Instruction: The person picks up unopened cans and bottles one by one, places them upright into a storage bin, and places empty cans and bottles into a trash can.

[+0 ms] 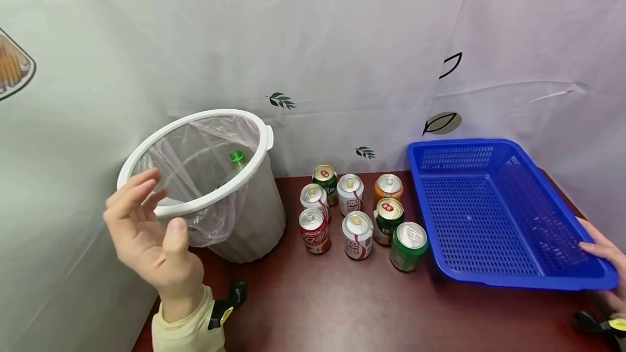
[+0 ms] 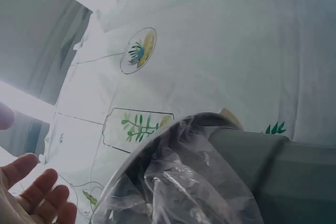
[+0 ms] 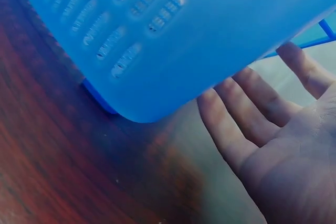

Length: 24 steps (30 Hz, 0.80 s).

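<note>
My left hand is raised in front of the white bin, fingers loosely bent and holding nothing. In the left wrist view, the fingers are spread beside the bin's clear plastic liner. At the far right, my right hand grips the rim of a blue perforated plastic basket, with a digit over the edge. The right wrist view shows the other fingers against the basket's outer wall. No contents show in the basket.
Several drink cans stand between bin and basket, including a red can, a white can and a green can. A green-capped bottle is inside the bin. Patterned cloth hangs behind the dark red table.
</note>
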{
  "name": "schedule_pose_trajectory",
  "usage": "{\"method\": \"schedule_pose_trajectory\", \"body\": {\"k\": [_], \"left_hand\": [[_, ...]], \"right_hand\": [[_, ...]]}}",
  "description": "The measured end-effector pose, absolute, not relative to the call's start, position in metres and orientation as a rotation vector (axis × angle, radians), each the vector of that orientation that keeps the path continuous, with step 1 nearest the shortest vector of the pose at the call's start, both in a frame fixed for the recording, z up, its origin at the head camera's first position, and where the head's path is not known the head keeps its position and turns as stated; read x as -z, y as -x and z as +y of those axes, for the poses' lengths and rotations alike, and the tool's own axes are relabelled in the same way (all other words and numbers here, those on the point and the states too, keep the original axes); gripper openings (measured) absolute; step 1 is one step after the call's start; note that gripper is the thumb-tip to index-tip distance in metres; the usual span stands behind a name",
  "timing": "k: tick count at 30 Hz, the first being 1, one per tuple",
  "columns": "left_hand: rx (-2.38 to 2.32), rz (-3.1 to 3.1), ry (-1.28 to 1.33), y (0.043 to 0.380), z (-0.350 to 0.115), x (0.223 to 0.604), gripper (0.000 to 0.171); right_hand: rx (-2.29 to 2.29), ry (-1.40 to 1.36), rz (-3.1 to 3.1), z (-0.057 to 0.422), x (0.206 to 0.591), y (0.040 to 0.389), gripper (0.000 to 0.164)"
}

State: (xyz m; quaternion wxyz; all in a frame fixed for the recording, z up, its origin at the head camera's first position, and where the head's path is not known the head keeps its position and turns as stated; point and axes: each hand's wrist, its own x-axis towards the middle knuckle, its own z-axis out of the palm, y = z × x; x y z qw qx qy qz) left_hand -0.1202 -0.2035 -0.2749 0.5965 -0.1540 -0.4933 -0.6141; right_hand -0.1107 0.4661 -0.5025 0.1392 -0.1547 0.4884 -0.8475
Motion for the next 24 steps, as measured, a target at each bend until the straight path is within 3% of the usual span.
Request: {"method": "schedule_pose_trajectory", "body": {"k": [3,11,17,24], "left_hand": [[1.415,-1.234,0.322,0.123,-0.210,0.278,0.042],[1.406,-1.319,0.126,0.126,-0.231,0.280,0.048],[1.425,-1.252,0.042,0.128,-0.233,0.278,0.046],[1.400,-1.223,-0.099,0.134,-0.252,0.279,0.043]], "right_hand": [[2.331,0.422,1.581,0.468,0.498,0.110,0.064],[2.241,0.445,1.484,0.466,0.491,0.111,0.065],[2.089,0.454,1.860,0.468,0.496,0.108,0.065],[2.017,0.274,2.049,0.464,0.490,0.105,0.062]]}}
